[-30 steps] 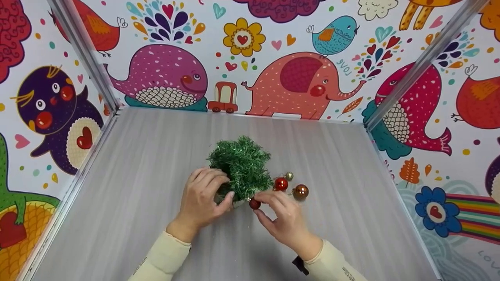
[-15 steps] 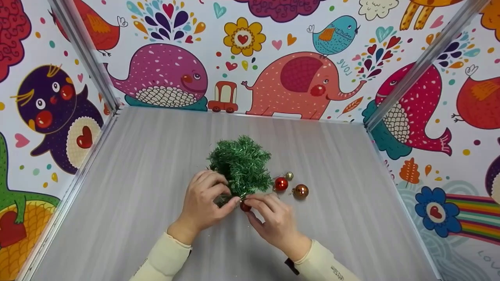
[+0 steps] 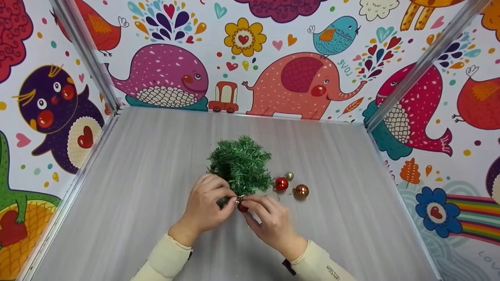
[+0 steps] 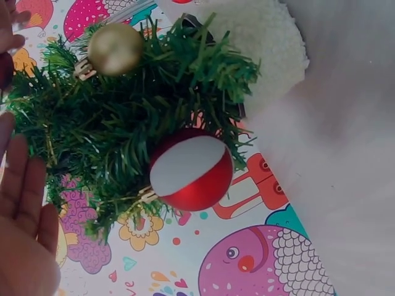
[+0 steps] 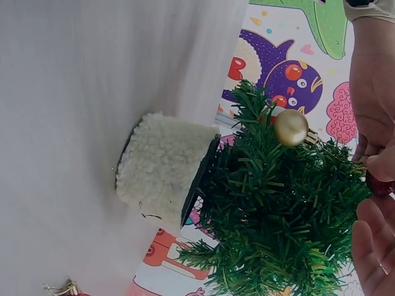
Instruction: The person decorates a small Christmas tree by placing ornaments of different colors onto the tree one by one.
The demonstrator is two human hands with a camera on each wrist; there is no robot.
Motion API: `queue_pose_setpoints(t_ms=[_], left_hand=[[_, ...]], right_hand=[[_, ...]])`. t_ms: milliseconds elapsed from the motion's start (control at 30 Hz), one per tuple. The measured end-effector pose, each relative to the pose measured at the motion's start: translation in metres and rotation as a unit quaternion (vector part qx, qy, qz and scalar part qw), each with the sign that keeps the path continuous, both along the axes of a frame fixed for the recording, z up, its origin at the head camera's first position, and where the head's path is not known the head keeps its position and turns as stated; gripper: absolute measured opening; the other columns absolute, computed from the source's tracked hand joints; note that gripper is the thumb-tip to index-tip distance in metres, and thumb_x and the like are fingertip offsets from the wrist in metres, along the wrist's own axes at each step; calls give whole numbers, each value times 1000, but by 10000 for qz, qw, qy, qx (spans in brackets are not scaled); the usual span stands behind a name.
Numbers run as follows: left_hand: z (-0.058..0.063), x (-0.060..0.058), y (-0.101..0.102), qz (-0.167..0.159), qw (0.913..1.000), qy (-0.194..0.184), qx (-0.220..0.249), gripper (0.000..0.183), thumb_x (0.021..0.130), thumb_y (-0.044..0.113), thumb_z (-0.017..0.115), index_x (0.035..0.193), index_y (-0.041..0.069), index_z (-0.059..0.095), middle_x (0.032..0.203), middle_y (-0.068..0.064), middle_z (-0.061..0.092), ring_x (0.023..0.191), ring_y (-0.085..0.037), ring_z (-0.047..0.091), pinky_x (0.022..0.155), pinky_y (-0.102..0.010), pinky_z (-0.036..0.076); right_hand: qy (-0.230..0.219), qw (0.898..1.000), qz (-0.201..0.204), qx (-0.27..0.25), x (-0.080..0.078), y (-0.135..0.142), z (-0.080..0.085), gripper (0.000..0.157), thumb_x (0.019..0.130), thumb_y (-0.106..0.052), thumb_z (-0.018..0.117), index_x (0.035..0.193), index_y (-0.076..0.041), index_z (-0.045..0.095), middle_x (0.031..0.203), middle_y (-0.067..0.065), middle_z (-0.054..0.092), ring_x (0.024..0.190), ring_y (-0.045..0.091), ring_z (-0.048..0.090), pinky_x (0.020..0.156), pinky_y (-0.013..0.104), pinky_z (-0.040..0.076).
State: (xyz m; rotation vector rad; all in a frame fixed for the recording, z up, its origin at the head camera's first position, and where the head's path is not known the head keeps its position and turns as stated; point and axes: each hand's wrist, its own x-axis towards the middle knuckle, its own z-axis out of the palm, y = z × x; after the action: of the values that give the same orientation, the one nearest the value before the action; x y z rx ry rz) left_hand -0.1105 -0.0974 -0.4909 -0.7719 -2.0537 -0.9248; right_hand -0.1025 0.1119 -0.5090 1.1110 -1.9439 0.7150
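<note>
1. The green tree point(image 3: 244, 166) stands mid-desk point(image 3: 332, 234), its white fleecy base point(image 5: 166, 166) showing clearly in the right wrist view.
2. At the tree's 5 o'clock, I see the right hand point(image 3: 269, 218) clamped on a small dark red bauble point(image 3: 242, 206), pinched between fingers and thumb at the tree's 6 o'clock.
3. The left hand point(image 3: 207, 200) is around 7 o'clock, fingers bent, forefinger and thumb nearly meeting beside that bauble's gold cap; whether anything is nipped between them, I can't tell.
4. Two ornaments hang on the branches: in the left wrist view, a gold bauble point(image 4: 115, 49) towards 12 o'clock and a red-and-white bauble point(image 4: 191, 169) between 4 and 5.
5. Between the tree's 3 and 4 o'clock lie a shiny red ball point(image 3: 281, 184), a tiny gold ball point(image 3: 289, 175) just beside it and a copper ball point(image 3: 301, 191) farther out.
6. Cartoon animals cover the wall point(image 3: 269, 19) at 12 o'clock.
</note>
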Motion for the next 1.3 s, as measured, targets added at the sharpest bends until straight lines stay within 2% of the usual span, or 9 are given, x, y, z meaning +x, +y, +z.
queue_pose_setpoints(t_ms=[200,367,533,633,767,867,1000,1100,1300], left_hand=[[3,1,1,92,9999,75,47,6,76,11,73,73,16,71,79,6,62,77,-16,59,86,-38,47],[6,2,2,88,9999,139,6,7,76,10,72,74,16,70,78,6,63,76,-16,59,86,-38,47],[10,2,1,57,9997,237,-19,7,77,10,72,74,16,70,78,6,63,76,-16,60,85,-39,48],[11,2,1,69,9995,304,-1,7,77,11,71,74,16,70,78,6,62,76,-16,60,85,-39,48],[11,1,2,88,9993,352,-8,6,79,12,71,74,16,70,78,6,62,76,-16,59,84,-38,47],[10,1,1,116,9993,362,13,6,79,13,70,75,16,70,78,6,63,76,-16,60,85,-38,47],[9,0,-1,250,9989,386,89,6,80,14,69,74,16,70,78,6,63,76,-16,60,83,-39,47],[9,-4,-3,395,9984,392,111,8,81,15,68,73,16,70,78,6,63,76,-17,60,81,-39,47],[4,-11,-5,722,9969,311,98,8,80,14,69,72,14,70,75,4,63,74,-19,60,80,-41,47]], right_hand=[[-40,10000,57,44,2,1,-1,36,75,-6,83,109,-9,71,111,5,69,90,17,67,74,29,57],[-239,9996,180,-14,2,3,0,29,82,-11,77,110,-6,70,112,5,67,91,17,67,73,30,57],[-345,9991,107,-234,-4,4,9,26,84,-14,75,110,-8,70,103,2,65,80,13,64,64,24,54],[-562,9981,22,-248,-7,2,15,28,83,-16,78,109,-11,71,100,0,64,72,9,58,59,20,50],[-894,9957,-134,-195,-8,-4,20,17,87,-20,76,102,-14,71,94,-5,64,66,7,55,57,17,47],[-1048,9941,-177,-212,-9,-7,22,9,88,-17,74,96,-15,71,89,-7,63,63,7,54,56,16,46],[-1167,9927,-114,-295,-14,-7,25,6,88,-12,73,93,-15,71,86,-7,63,63,5,54,55,17,46],[-1175,9922,-229,-338,-20,-9,27,6,87,-12,74,92,-16,71,84,-7,63,63,6,55,55,18,47],[-906,9928,-766,-148,-28,-14,29,4,87,-18,73,86,-15,71,79,-8,60,60,4,50,50,20,44]])
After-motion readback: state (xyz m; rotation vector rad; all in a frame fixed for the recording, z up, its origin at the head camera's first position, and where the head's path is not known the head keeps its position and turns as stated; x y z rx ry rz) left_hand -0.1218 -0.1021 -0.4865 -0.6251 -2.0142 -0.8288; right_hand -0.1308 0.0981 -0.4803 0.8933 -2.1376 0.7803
